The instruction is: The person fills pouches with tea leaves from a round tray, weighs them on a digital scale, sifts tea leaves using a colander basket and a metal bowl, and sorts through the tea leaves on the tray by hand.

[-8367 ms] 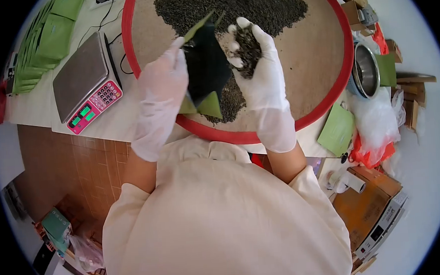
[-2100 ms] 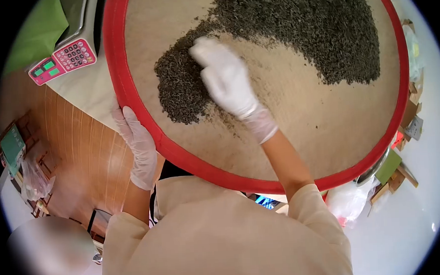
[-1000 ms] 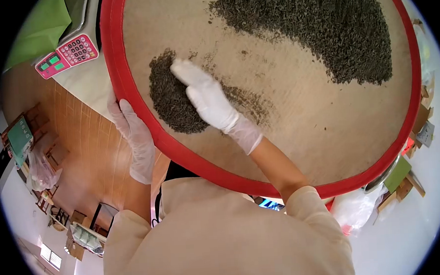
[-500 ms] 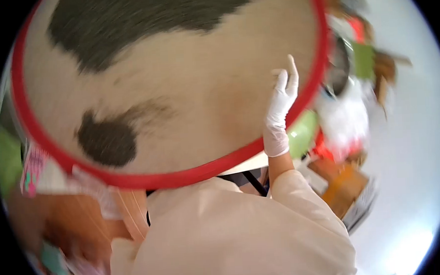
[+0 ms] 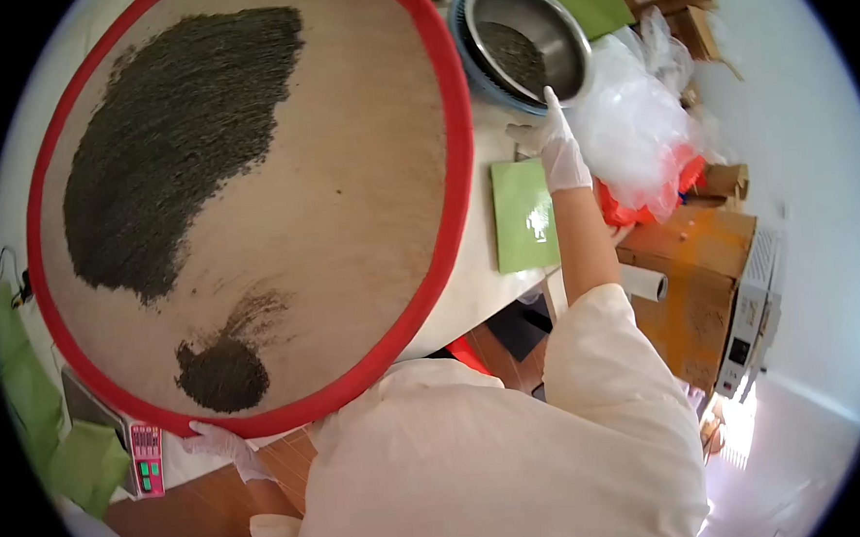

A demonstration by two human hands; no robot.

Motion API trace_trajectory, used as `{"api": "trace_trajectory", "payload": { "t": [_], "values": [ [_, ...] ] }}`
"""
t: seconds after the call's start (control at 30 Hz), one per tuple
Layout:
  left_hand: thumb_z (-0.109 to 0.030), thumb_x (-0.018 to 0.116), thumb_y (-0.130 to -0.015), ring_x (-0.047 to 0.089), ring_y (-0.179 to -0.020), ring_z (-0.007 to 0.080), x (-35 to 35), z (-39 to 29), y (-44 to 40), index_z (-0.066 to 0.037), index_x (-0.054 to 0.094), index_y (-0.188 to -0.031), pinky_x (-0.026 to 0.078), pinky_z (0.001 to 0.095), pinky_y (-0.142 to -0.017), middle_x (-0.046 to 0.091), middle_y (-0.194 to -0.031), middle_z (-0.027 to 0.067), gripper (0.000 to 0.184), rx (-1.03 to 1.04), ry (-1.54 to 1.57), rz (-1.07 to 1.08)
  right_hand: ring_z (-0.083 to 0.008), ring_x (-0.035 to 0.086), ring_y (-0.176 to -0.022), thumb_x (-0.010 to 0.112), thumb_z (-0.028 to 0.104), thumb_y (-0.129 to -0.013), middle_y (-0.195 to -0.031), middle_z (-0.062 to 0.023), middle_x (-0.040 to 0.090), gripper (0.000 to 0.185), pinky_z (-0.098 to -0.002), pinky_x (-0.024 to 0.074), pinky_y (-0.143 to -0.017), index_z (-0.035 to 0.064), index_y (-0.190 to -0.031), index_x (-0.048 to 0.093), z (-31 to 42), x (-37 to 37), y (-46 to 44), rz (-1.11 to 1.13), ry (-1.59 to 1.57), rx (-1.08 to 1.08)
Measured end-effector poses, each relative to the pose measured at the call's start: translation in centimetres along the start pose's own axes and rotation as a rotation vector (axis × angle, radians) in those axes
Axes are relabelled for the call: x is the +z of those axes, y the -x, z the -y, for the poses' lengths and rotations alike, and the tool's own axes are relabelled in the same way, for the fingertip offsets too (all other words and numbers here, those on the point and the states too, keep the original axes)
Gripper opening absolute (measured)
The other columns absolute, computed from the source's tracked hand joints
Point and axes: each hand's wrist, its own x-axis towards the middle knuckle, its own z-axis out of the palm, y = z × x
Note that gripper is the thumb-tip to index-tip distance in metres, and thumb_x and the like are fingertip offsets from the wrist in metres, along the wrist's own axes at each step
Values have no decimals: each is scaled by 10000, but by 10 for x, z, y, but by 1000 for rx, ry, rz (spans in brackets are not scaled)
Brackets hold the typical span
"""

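Observation:
My gloved left hand is at the red rim of the round tray, near its lower left edge; its fingers lie partly against the rim. My gloved right hand reaches past the tray's right side, with thumb and fingers apart, beside the front edge of a steel bowl. Dark leaves lie in that bowl. On the tray are a large heap of dark leaves and a small round pile near the front.
A green packet lies right of the tray. Clear plastic bags and a cardboard box are farther right. The pink-fronted scale and green bags stand at lower left.
My right hand has left the small leaf pile and moved right, over the tray's rim to the steel bowl. The view has turned right. My left hand stays at the rim.

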Motion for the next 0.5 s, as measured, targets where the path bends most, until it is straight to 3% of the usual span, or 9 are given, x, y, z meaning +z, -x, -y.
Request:
{"api": "trace_trajectory", "payload": {
  "t": [0.07,0.13,0.17,0.2,0.23,0.3,0.4,0.47,0.5],
  "values": [
    [-131,543,-894,530,-949,415,4,5,-5,135,422,-1158,439,440,-868,511,-1057,320,394,-16,-2,12,-255,434,-1148,613,388,-815,-1253,-127,503,627,-461,356,-970,33,-1282,392,-7,-8,-39,131,513,-327],
    [-64,527,-881,537,-988,399,1,-3,-5,135,426,-1170,439,423,-894,516,-1108,309,366,4,8,9,-205,602,-903,745,254,-736,-1056,-119,638,504,-333,468,-862,30,-1136,537,-5,-12,-63,-102,1382,-733],
    [-41,527,-870,524,-1036,393,-16,-38,-8,136,407,-1216,420,411,-938,507,-1147,302,406,11,146,34,-279,606,-961,774,249,-709,-1125,-182,611,582,-343,462,-871,16,-1183,531,10,-2,-52,-48,1399,-469],
    [-20,531,-857,494,-1097,376,0,-14,-7,119,377,-1267,384,407,-983,476,-1205,293,459,-1,43,28,-313,626,-930,807,295,-663,-1002,-213,646,546,-368,478,-829,-2,-1073,603,9,4,-22,-202,1543,-759],
    [8,528,-847,432,-1174,356,-6,-22,-7,97,345,-1297,337,402,-1025,410,-1285,272,494,-66,172,71,-251,620,-737,800,309,-679,-798,-160,667,440,-367,485,-708,-19,-920,635,16,19,7,-170,1524,-746],
    [32,512,-841,360,-1240,334,-21,-49,-7,65,287,-1337,278,383,-1061,340,-1344,219,545,20,218,45,-264,632,-747,784,308,-696,-800,-180,665,444,-349,485,-720,-40,-920,624,25,20,33,-146,1516,-737],
    [9,493,-862,367,-1233,311,-58,-107,-16,53,280,-1344,282,387,-1055,341,-1346,189,529,154,126,-95,-123,572,-737,757,153,-709,-788,-63,639,295,-290,475,-690,-17,-874,580,39,-55,-11,-18,1266,-930],
    [-49,466,-900,428,-1191,268,-70,-139,-22,29,367,-1314,324,385,-1031,426,-1294,157,432,189,481,-49,-118,534,-730,656,-24,-762,-803,-16,575,218,-261,459,-652,3,-943,537,61,-98,-1,80,1258,-1051],
    [-49,466,-900,428,-1191,268,-69,-145,-24,29,367,-1314,324,385,-1031,426,-1294,157,432,174,492,-65,-131,531,-807,653,-45,-761,-885,-53,567,281,-275,454,-741,3,-997,509,65,-110,22,174,961,-901]
  ]
}}
